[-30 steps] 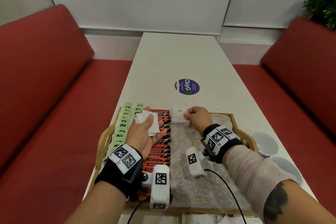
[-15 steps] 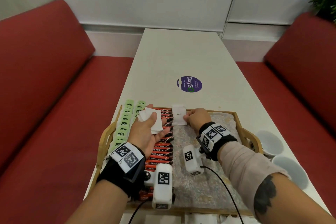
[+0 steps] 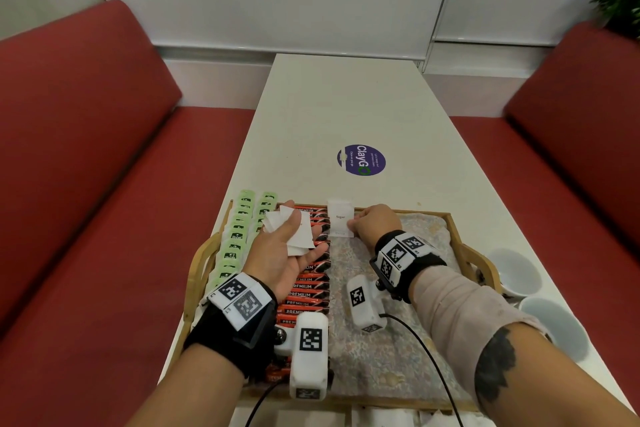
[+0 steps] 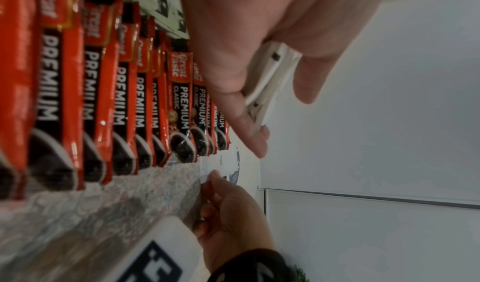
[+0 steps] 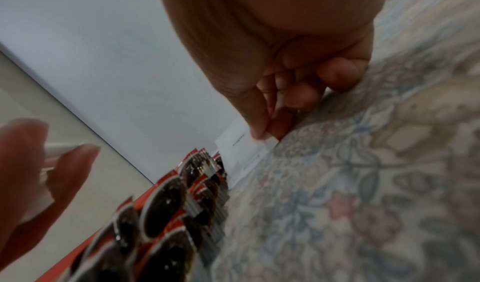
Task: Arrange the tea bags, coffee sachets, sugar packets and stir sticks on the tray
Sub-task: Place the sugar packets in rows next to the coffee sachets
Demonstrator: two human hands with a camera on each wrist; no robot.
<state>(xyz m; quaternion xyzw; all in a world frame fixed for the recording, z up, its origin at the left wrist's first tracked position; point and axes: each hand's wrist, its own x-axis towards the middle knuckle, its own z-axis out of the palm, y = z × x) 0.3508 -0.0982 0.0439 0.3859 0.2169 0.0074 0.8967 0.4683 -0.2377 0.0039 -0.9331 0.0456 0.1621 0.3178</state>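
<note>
A wooden tray [image 3: 453,218] with a floral liner holds two rows of green tea bags [image 3: 239,232] at the left and a row of red coffee sachets [image 3: 308,288] beside them. My right hand [image 3: 372,224] pinches the near corner of one white sugar packet [image 3: 340,220], which leans on the tray's far rim next to the coffee row; the pinch also shows on the sugar packet [image 5: 241,144] in the right wrist view. My left hand [image 3: 287,246], palm up over the coffee sachets, holds a small stack of white sugar packets [image 3: 294,229] under its thumb.
The tray sits at the near end of a long white table [image 3: 346,107] with a purple round sticker [image 3: 361,160]. Two white cups [image 3: 516,274] stand right of the tray. Red bench seats flank the table. More white packets [image 3: 381,418] lie at the table's near edge.
The right hand has set the single sugar packet lower against the tray's far rim. The left hand with its stack has hardly moved.
</note>
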